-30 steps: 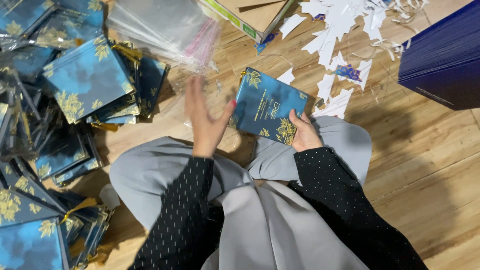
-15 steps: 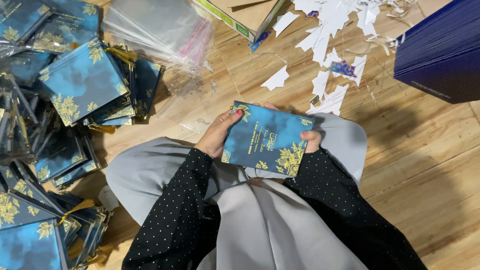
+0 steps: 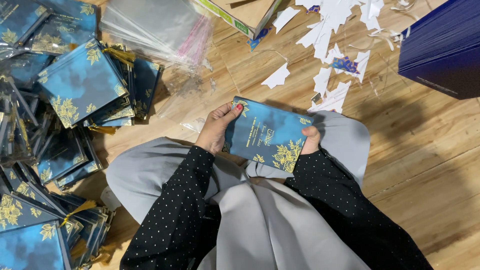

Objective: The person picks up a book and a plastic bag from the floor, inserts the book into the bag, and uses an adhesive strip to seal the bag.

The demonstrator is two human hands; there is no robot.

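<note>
Blue card with gold flowers held in both hands above the lap.

The blue card [image 3: 269, 135] sits tilted between the two hands, over the grey-clad knees and just above the wooden floor [image 3: 420, 165]. The left hand [image 3: 216, 131] grips its left edge, fingers [image 3: 231, 111] curled and pinching the upper corner; the right hand [image 3: 310, 141] clasps the right edge, thumb on the face, the other fingers hidden behind. To the left lie heaps of wrapped blue cards [image 3: 80, 82]; beyond them a stack of clear sleeves [image 3: 160, 25]. White paper scraps [image 3: 332, 35] litter the floor ahead, and a dark blue stack [image 3: 445, 45] stands at the right.
</note>
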